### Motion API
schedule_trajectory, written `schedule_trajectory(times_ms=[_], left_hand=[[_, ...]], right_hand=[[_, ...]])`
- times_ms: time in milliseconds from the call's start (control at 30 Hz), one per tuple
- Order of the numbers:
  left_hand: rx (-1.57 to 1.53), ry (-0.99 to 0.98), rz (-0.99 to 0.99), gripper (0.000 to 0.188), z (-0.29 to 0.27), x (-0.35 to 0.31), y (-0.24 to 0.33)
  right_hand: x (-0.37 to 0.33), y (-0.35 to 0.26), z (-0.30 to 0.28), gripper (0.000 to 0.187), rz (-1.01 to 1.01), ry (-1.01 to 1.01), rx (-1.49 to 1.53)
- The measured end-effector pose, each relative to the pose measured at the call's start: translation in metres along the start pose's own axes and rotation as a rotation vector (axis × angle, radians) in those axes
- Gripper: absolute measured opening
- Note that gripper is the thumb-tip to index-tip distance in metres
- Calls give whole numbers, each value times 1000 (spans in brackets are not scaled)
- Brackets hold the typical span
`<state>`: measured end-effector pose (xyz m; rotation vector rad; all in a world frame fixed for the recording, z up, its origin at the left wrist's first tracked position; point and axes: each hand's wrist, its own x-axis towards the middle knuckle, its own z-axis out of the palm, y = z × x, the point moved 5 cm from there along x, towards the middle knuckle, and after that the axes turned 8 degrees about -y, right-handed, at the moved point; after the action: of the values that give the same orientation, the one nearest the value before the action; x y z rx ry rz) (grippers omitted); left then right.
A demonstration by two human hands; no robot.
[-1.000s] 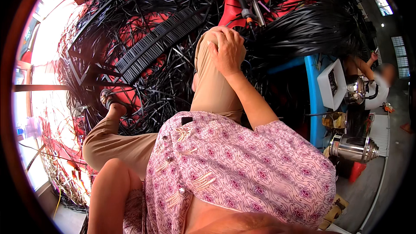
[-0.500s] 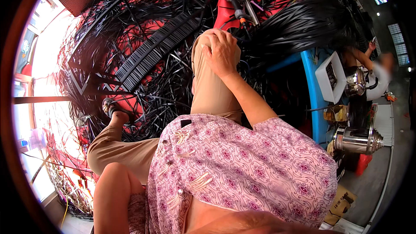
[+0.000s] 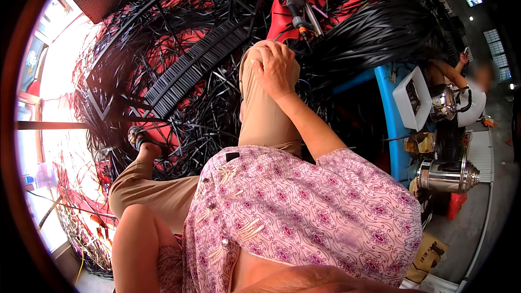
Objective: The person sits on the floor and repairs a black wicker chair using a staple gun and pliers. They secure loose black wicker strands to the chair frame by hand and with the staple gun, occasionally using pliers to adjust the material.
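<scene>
My right hand [image 3: 275, 67] rests on the raised knee of my tan trousers [image 3: 263, 114], its fingers lying over the kneecap with nothing in them. Only the bent elbow of my left arm [image 3: 135, 244] shows at the lower left; that hand is out of sight. Just beyond the knee, a grey power driver [image 3: 296, 8] with an orange collar near its tip lies on a red plastic seat [image 3: 279, 21]. Left of the knee lies a dark frame with a woven slatted panel [image 3: 198, 68], surrounded by loose black strips [image 3: 209, 114].
A thick bundle of black strips [image 3: 374, 27] spreads at the upper right. Beside it are a blue stool [image 3: 388, 97], a white basket [image 3: 407, 89], a steel kettle [image 3: 445, 103] and a steel canister [image 3: 448, 176]. Another person [image 3: 475, 100] sits at far right.
The view has shifted very slightly. My right hand stays on the knee, while my left elbow has moved a little to the left.
</scene>
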<state>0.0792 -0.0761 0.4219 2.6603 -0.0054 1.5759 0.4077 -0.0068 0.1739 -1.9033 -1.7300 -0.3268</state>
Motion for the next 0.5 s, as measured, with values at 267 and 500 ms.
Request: schedule_trajectory(times_ms=[267, 500], left_hand=[[6, -29, -52, 37, 22, -5, -24], [38, 5, -1, 37, -9, -5, 5]], right_hand=[[-1, 0, 1, 32, 5, -3, 7], [1, 1, 4, 29, 13, -1, -18]])
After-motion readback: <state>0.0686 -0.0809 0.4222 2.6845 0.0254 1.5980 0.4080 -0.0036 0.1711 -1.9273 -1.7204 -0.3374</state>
